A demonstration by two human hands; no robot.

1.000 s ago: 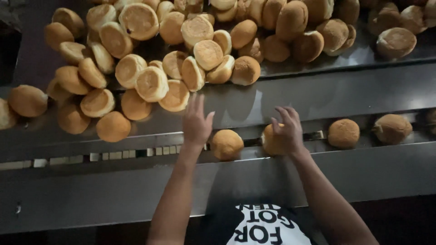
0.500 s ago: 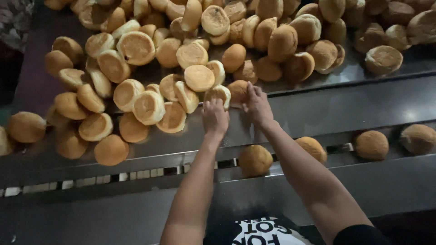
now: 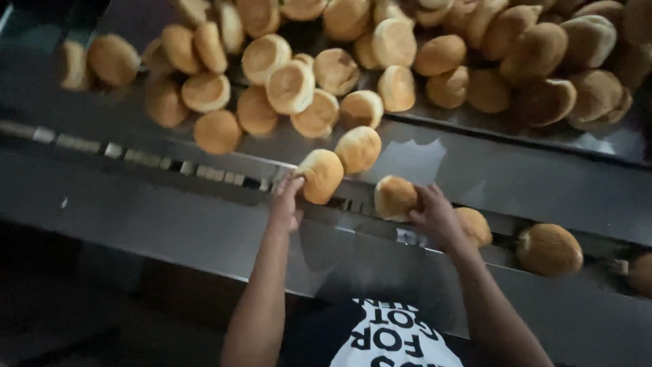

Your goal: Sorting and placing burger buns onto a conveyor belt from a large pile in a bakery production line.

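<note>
Head view, looking down on a grey metal bakery line. Left hand (image 3: 288,202): fingers curled, fingertips touching the lower left edge of a round golden-brown bread bun (image 3: 320,176) that is tilted on its side over the narrow slotted metal channel (image 3: 156,164); whether the hand truly grips it cannot be told. A second pale golden bun (image 3: 358,149) leans just behind and to the right of that one, touching it. Right hand (image 3: 435,216): fingers wrapped loosely around the right side of a light tan round bun (image 3: 394,197), which sits in the same channel. Two further browned buns (image 3: 549,249) lie in the channel to the right, one (image 3: 477,226) just beside the right wrist. Large heap of loose round buns (image 3: 380,61) on the sloping steel sheet (image 3: 475,173) above, many on edge. Dark shirt with white lettering (image 3: 394,336) at the bottom edge.
</note>
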